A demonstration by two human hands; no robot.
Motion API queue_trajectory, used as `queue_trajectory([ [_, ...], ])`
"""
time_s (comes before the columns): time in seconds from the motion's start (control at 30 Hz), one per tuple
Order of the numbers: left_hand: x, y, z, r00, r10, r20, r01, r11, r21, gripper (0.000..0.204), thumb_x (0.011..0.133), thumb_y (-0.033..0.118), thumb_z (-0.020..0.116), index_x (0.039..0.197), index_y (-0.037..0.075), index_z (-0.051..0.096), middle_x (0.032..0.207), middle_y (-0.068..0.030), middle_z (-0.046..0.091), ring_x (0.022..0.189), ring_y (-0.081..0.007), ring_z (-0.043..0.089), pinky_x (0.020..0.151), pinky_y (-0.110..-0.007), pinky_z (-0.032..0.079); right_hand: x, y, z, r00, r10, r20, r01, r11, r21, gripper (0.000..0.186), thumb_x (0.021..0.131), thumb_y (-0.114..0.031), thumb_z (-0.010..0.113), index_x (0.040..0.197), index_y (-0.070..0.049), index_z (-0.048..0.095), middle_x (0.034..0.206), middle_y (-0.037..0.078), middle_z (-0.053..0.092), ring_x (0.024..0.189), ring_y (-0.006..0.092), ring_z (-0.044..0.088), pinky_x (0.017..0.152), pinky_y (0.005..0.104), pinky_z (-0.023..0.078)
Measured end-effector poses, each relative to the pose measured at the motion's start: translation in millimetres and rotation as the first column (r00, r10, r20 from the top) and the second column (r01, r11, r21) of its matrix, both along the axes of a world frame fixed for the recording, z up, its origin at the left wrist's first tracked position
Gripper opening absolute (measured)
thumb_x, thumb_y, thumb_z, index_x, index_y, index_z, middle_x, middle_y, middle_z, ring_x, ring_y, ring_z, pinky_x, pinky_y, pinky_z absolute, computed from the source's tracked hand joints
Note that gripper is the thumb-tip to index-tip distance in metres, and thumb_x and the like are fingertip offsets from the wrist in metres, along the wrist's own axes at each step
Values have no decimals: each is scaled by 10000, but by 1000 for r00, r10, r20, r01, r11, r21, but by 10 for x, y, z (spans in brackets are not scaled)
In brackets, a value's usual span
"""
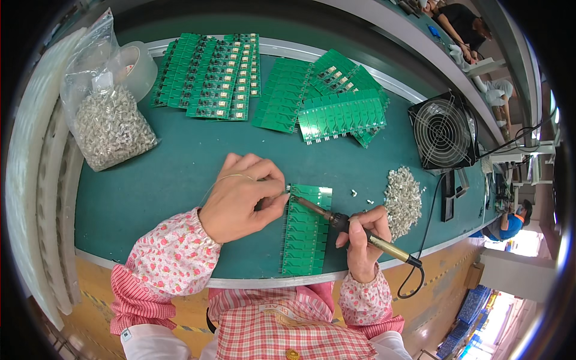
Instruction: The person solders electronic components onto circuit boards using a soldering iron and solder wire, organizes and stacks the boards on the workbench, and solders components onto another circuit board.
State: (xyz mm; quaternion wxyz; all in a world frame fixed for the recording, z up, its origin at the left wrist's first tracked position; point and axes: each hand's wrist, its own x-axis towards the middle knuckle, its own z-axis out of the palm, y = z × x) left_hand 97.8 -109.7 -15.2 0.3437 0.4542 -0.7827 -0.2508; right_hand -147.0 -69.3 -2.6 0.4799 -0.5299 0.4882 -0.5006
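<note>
My left hand [243, 198] is curled at the upper left edge of a green circuit board [306, 240], pinching thin solder wire [233, 175] that loops over its back. My right hand [366, 240] grips a soldering iron [384, 246], whose tip points at the board's top left corner by my left fingertips. A row of pins lines that left edge; the exact contact is too small to make out. Right of the board lies a pile of small metal parts [402, 201], with a few loose ones beside it.
Behind are stacks of circuit boards [213, 78] and other boards [342, 117]. A bag of parts [111, 129] and tape roll [138, 66] stand left. A fan [444, 129], black tray [447, 198] and cable [423, 246] are right. People [462, 27] work beyond.
</note>
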Motion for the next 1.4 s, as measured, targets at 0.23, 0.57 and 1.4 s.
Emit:
queue_trajectory([
  [0.23,-10,7,-21,1000,11,13,-11,1000,-12,200,792,148,692,638,107,570,849,32,602,845,-187,535,790,-354,345,12,11,-10,1000,0,-3,0,1000,-20,159,924,-50,609,934,-6,456,737,84,618,561,94,594,501,228,502],
  [0.57,52,40,25,998,-30,-52,32,999,29,176,785,77,697,655,65,580,852,15,638,769,-181,549,799,-339,362,-57,125,-4,991,-116,68,120,991,-53,189,931,-109,613,929,-6,454,720,92,594,519,112,577,475,236,487],
  [1.4,12,70,20,996,-85,9,85,996,15,263,771,100,717,605,88,514,880,23,629,822,-183,537,805,-344,348,-34,108,2,1000,-6,8,6,1000,-6,170,918,-62,617,899,-6,457,679,82,612,522,96,585,481,226,479],
])
